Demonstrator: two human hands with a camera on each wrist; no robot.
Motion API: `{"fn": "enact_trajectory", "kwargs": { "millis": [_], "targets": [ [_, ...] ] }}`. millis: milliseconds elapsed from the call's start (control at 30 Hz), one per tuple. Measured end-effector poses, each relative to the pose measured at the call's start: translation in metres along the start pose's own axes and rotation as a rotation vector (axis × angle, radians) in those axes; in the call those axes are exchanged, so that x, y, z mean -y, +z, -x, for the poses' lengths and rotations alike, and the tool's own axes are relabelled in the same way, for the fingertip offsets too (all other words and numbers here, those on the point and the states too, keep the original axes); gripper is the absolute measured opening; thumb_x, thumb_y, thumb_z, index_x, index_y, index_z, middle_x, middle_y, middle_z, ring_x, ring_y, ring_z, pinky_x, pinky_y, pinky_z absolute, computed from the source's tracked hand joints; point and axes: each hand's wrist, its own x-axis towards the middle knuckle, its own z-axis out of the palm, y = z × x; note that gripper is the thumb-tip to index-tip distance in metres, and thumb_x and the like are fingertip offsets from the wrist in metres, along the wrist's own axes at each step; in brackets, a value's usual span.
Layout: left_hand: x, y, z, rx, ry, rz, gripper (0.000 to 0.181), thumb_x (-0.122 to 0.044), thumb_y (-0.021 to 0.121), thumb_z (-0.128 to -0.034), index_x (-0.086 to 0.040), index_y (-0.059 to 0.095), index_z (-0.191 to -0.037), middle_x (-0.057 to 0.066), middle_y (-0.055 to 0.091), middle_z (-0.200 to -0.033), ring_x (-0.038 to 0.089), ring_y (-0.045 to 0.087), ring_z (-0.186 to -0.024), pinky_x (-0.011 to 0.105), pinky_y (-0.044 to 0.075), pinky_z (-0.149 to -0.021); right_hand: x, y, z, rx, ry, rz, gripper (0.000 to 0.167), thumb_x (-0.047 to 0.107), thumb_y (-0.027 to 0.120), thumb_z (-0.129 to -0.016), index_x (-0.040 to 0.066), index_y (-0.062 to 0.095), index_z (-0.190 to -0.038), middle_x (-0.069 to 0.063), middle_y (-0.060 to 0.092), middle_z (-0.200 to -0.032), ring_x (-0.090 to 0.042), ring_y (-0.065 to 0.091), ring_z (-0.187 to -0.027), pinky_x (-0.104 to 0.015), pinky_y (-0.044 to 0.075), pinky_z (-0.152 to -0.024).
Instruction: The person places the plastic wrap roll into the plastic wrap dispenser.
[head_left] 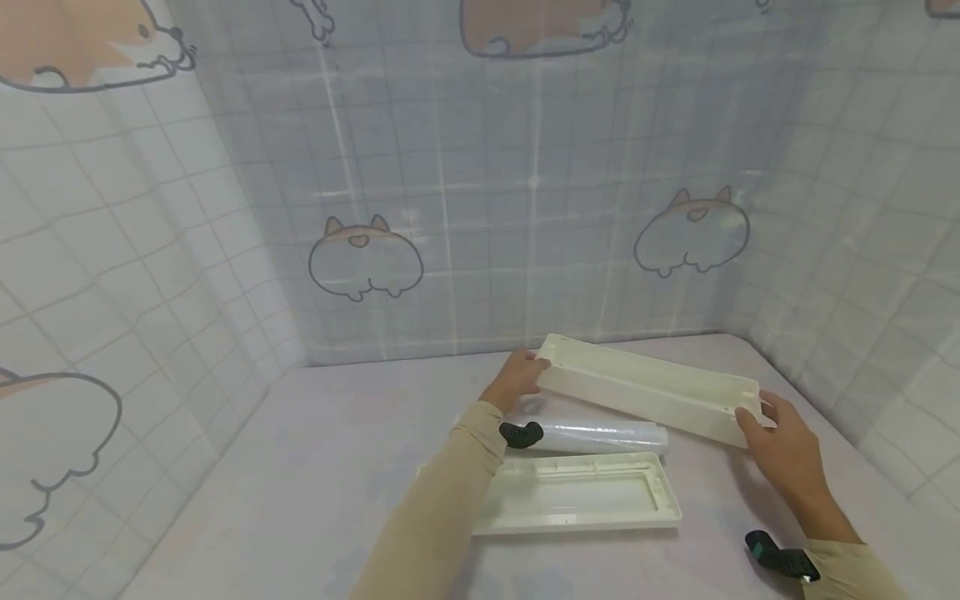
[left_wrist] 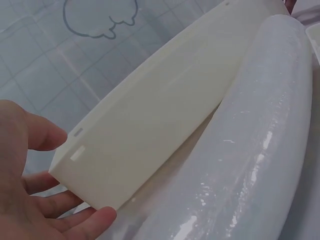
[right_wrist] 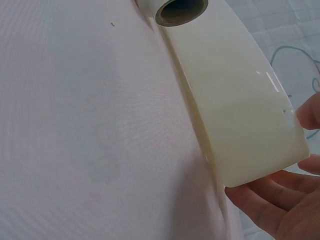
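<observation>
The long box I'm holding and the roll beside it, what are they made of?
Box: probably molded plastic, cream and smooth, judging by its crisp edges and small slots.
Roll: seemingly plastic film, glossy, with sharp highlights and small wrinkles. Its hollow core: dull brown, possibly cardboard, though too dim to be sure.

The trough (head_left: 647, 393) looks smooth plastic, the roll (head_left: 606, 437) glossy film, the table cover (head_left: 262, 475) matt cloth.

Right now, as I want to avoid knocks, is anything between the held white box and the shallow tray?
Yes: the film roll lies between them, behind the tray and in front of the box in the left hand and right hand.
</observation>
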Motion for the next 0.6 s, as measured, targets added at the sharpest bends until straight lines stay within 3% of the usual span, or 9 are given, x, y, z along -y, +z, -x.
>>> {"fn": "enact_trajectory", "kwargs": {
  "millis": [200, 433, 600],
  "targets": [
    [0.0050, 0.0003, -0.0027, -0.035, 0.002, 0.017, 0.056, -0.025, 0.061, -0.0991, 0.005, 0.042, -0.142, 0.021, 0.049, -0.141, 0.039, 0.061, -0.115, 0.043, 0.054, -0.094, -0.0025, 0.0030, -0.0021, -0.002, 0.006, -0.003, 0.070, 0.039, 0.044, -0.105, -0.013, 0.026, -0.150, -0.042, 0.038, -0.143, -0.059, 0.047, -0.119, -0.070, 0.041, -0.092],
    [0.0045, 0.0008, -0.0014, 0.028, 0.035, 0.053, 0.041, -0.021, 0.063, -0.0969, 0.006, 0.060, -0.128, 0.014, 0.063, -0.120, 0.034, 0.061, -0.112, 0.047, 0.053, -0.095, -0.0070, 0.0013, -0.0049, -0.004, -0.025, 0.026, 0.069, 0.040, 0.042, -0.106, -0.015, 0.033, -0.146, -0.042, 0.038, -0.142, -0.062, 0.044, -0.120, -0.072, 0.038, -0.094],
    [0.0086, -0.0011, 0.0036, 0.040, 0.040, 0.026, 0.043, -0.015, 0.067, -0.0939, 0.004, 0.059, -0.132, 0.014, 0.063, -0.123, 0.039, 0.062, -0.109, 0.048, 0.051, -0.095, -0.0085, -0.0028, -0.0012, 0.039, -0.011, 0.029, 0.071, 0.042, 0.040, -0.107, -0.015, 0.030, -0.147, -0.043, 0.035, -0.144, -0.062, 0.042, -0.122, -0.073, 0.037, -0.094]
  ]
}}
